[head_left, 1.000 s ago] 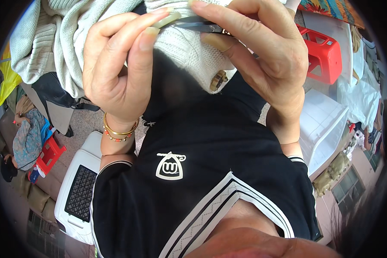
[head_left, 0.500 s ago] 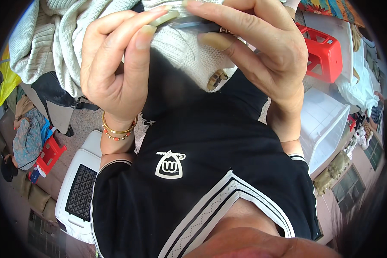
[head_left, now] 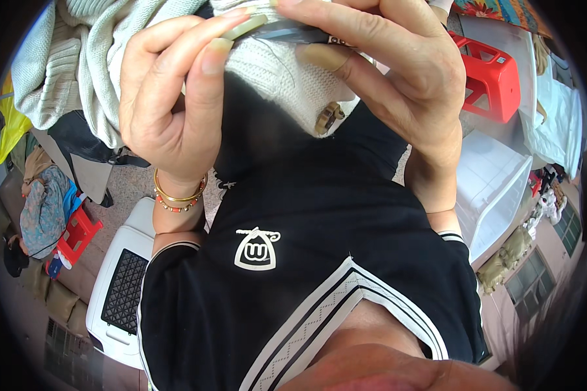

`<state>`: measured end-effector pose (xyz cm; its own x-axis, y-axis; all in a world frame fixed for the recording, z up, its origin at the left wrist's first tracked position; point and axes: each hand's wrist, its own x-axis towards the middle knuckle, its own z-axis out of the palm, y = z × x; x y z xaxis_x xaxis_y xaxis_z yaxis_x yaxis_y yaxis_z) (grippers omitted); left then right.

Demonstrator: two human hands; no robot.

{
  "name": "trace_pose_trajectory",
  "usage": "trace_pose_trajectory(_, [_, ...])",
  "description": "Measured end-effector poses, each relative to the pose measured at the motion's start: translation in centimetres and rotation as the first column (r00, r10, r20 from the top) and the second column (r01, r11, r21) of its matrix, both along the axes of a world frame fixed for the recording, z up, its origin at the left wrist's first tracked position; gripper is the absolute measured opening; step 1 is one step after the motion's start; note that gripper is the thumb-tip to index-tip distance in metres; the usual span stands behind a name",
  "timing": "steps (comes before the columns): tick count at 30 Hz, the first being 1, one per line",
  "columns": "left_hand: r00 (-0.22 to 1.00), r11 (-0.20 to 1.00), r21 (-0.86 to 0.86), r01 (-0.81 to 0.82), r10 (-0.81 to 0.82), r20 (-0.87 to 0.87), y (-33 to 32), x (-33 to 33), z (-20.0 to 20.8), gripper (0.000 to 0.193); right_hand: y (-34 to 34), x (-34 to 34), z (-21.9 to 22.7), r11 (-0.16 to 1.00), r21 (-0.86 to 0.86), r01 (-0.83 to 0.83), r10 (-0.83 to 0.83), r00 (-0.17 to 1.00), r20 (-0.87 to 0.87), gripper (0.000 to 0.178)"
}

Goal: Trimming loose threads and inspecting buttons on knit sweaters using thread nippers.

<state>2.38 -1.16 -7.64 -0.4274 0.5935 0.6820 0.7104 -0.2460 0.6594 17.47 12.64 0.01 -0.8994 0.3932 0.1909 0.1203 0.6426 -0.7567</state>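
Note:
My left hand (head_left: 173, 107) pinches a pale green disc (head_left: 246, 27), seen nearly edge-on, between thumb and fingertips. My right hand (head_left: 407, 75) is closed on a slim dark tool (head_left: 287, 32) with a grey, blade-like front end; its exact kind I cannot make out. That front end lies at the disc's right edge. A tan covering (head_left: 326, 57) wraps one right fingertip. Below both hands, a cream knit garment (head_left: 270, 72) spreads over my lap, with a thin dark thread looping across it. A brown, shiny button (head_left: 329, 119) sits near its lower corner.
Red plastic stools stand to the right (head_left: 499, 81) and left (head_left: 79, 233). Clear plastic bins (head_left: 486, 179) are on the right, beside a white bag (head_left: 557, 124). A white case with a black grille (head_left: 125, 293) stands at lower left, near piled clothes (head_left: 42, 208).
Both hands have shifted very slightly left and up with the disc and the dark tool. Their grips look the same.

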Motion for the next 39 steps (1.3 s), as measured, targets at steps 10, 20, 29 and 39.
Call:
trace_pose_trajectory(10, [1.000,0.999,0.036,0.007,-0.007,-0.006,0.4,-0.1,-0.3,0.015,0.0,-0.1,-0.1,1.000,-0.031,0.003,-0.002,1.000,0.031,0.038])
trace_pose_trajectory(20, [0.999,0.991,-0.129,-0.017,0.021,0.032,-0.4,0.4,0.7,0.020,0.1,-0.4,0.3,0.999,-0.048,-0.025,0.025,1.000,-0.002,0.034])
trace_pose_trajectory(29, [0.997,0.997,0.048,-0.066,0.064,0.036,0.2,-2.6,-0.3,0.019,0.1,-0.2,0.8,0.999,-0.012,0.050,-0.050,0.999,0.015,0.043])
trace_pose_trajectory(39, [0.994,0.987,-0.153,-0.049,0.034,-0.101,-0.2,-3.2,0.7,0.018,-0.2,0.2,0.1,0.964,-0.215,0.156,-0.148,0.987,0.056,0.047])
